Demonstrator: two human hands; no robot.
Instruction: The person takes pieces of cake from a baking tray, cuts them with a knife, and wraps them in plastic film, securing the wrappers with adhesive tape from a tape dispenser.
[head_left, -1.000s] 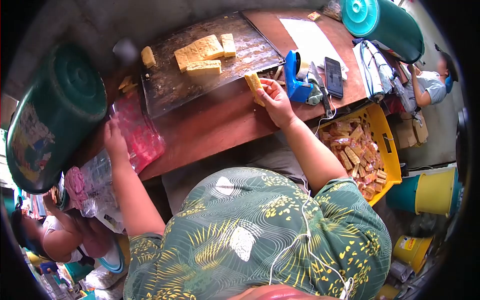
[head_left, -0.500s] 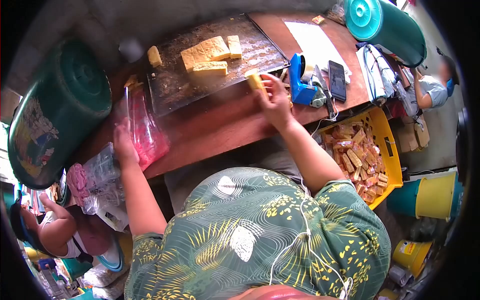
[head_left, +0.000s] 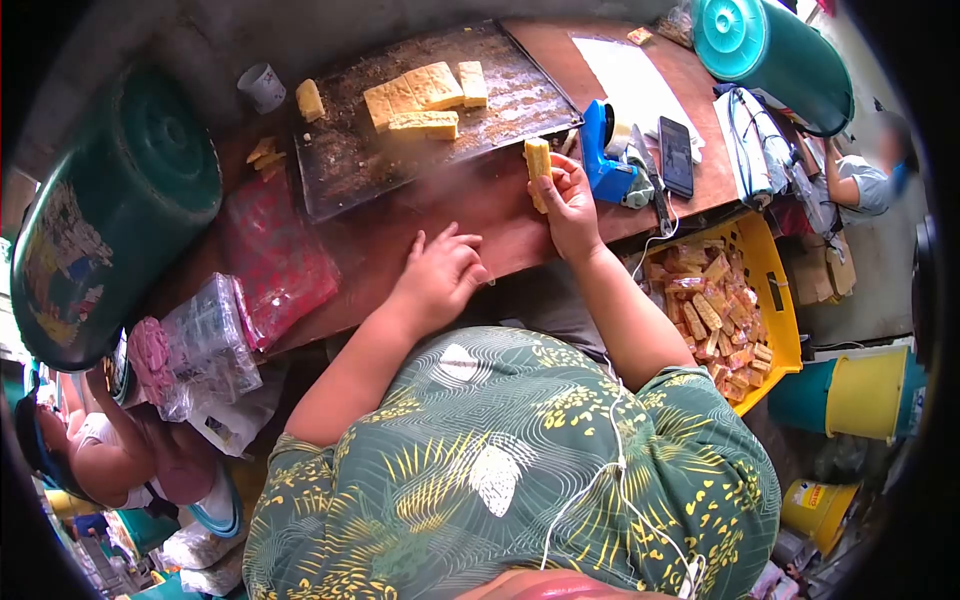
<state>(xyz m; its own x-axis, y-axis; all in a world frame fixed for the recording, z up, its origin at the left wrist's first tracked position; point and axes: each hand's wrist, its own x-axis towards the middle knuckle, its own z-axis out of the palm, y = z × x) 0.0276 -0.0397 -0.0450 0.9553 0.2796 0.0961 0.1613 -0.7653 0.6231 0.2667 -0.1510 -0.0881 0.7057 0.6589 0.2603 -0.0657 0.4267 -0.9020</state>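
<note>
My right hand (head_left: 572,212) is closed on a yellow cake bar (head_left: 538,172), held upright between thumb and fingers just in front of the tray's near corner. My left hand (head_left: 438,278) hovers by the table's front edge, its fingers loosely bent and apart, with nothing plainly visible in them. On the dark baking tray (head_left: 400,170) lie a larger cut block of cake (head_left: 412,95) and several separate pieces. To the left, a flat stack of clear, red-tinted plastic bags (head_left: 280,250) rests on the table.
A blue tape dispenser (head_left: 605,165), a knife (head_left: 655,195) and a phone (head_left: 676,158) lie to the right. A yellow crate (head_left: 785,300) holds many wrapped bars. Large green bins stand left (head_left: 120,220) and far right (head_left: 775,55). Other people are at both sides.
My left hand has left the plastic bags and moved right, toward my right hand; the bags now lie flat. The cake bar in my right hand has turned upright.
</note>
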